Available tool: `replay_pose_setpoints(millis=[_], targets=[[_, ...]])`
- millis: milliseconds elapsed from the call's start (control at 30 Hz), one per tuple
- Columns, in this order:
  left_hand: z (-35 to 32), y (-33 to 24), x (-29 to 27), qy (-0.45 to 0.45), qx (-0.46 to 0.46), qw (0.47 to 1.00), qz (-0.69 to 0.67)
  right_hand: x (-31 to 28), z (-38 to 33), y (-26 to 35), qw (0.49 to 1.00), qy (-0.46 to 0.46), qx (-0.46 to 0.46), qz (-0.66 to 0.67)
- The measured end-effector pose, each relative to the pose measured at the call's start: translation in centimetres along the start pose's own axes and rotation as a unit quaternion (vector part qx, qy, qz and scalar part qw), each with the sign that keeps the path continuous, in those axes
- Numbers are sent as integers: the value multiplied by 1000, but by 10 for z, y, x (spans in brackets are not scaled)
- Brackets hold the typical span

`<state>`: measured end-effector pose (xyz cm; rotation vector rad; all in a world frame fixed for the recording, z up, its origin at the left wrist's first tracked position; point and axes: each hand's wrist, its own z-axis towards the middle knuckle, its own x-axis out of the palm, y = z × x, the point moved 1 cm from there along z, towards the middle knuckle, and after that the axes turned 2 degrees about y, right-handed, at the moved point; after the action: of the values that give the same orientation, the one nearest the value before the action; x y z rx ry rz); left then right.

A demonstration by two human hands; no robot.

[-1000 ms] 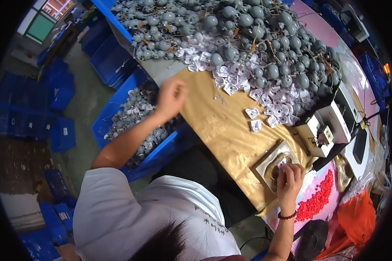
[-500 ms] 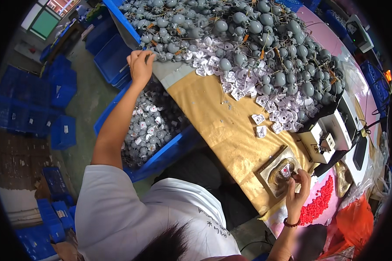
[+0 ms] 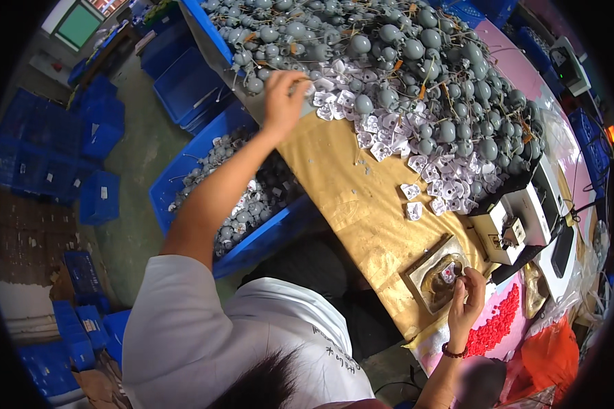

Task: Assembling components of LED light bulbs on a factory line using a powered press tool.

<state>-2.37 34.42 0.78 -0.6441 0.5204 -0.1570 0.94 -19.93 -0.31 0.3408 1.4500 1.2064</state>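
Note:
My left hand (image 3: 284, 103) is over the table's far left edge, beside the heap of grey round housings with wires (image 3: 413, 51) and the white plastic pieces (image 3: 382, 129). Its fingers are loosely bent and apart, with nothing visible in them. Lower right, my right hand (image 3: 468, 303) is at the edge of a square metal fixture (image 3: 424, 276), thumb and fingertips pinched together. Whatever they may hold is hidden. A white piece with red on it (image 3: 449, 273) sits in the fixture, just beside those fingertips.
A blue bin (image 3: 252, 244) of grey parts stands below the table's left edge. Small red pieces (image 3: 494, 320) lie on pink sheeting right of my right hand. A cream box-shaped device (image 3: 501, 235) stands beyond the fixture. Blue crates (image 3: 102, 194) stand on the floor at left.
My left hand has moved right from above the blue bin toward the grey and white parts. My right hand stays at the fixture, almost unmoved. The whole view has shifted slightly.

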Motion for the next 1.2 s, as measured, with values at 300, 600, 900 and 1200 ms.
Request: replay_pose_setpoints(millis=[300, 600, 900, 1200], targets=[[-43, -61, 77, 85, 39, 989, -111, 6, 12, 9, 1000, 23, -1, 17], [-50, 21, -18, -76, 13, 994, 78, 14, 20, 27, 999, 42, -14, -7], [-49, 157, -90, 53, -358, 932, 4, 23, 35, 53, 994, 95, -46, -30], [-17, 59, -101, 154, -228, 961, -20, 22, 28, 49, 994, 103, -15, -28]])
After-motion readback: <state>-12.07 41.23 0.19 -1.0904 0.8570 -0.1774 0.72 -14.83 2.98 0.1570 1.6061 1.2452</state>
